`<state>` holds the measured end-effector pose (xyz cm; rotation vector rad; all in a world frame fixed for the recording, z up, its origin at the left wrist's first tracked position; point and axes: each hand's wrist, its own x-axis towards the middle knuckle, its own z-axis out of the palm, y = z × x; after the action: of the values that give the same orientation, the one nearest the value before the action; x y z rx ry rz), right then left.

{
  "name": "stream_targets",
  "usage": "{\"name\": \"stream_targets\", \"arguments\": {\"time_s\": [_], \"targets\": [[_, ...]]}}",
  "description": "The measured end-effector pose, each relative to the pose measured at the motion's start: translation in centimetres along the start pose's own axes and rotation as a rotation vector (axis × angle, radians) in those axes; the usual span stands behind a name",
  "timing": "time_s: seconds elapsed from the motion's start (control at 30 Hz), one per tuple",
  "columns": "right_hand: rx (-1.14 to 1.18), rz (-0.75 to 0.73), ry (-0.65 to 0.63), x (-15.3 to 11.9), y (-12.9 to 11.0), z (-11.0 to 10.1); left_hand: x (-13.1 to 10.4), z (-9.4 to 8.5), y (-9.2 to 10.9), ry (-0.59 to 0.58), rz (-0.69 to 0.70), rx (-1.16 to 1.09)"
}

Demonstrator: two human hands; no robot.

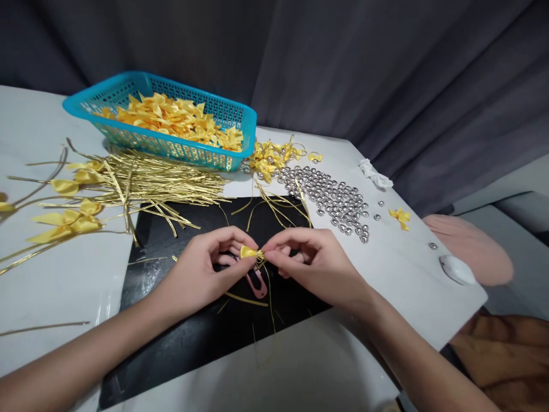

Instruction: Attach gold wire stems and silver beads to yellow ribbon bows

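Note:
A small yellow ribbon bow (247, 252) is pinched between the thumb and fingertips of my left hand (214, 263). At the bow's right end, my right hand (315, 260) has its thumb and forefinger closed on a gold wire tie (259, 257), whose thin tail hangs down over the black mat (163, 320). Small shiny bits show at the join, too fine to make out. Just below my fingertips is a pink looped handle (259, 292); the rest of that tool is hidden. Cut gold pieces (246, 299) lie on the mat around it.
Behind stands a blue basket (171, 137) full of yellow bows. Gold wire ties (163, 180) are heaped before it, with finished-looking bows (71, 220) at left. Silver beads (330, 197) spread to the right, near a bow pile (270, 157) and a white mouse (457, 270).

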<state>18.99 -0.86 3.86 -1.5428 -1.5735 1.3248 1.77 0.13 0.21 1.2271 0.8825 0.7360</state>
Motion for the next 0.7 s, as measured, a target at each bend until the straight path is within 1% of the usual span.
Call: {"name": "stream_targets", "arguments": {"time_s": [0.2, 0.47, 0.7], "targets": [[0.026, 0.035, -0.044, 0.0, 0.01, 0.24, 0.08, 0.0, -0.07, 0.022, -0.027, 0.015], [-0.093, -0.073, -0.046, -0.11, 0.33, 0.31, 0.09, -0.24, -0.21, 0.009, 0.001, 0.048], [0.0, -0.015, -0.106, -0.33, 0.2, 0.64, 0.02, -0.38, -0.06, -0.014, 0.008, 0.015]]}}
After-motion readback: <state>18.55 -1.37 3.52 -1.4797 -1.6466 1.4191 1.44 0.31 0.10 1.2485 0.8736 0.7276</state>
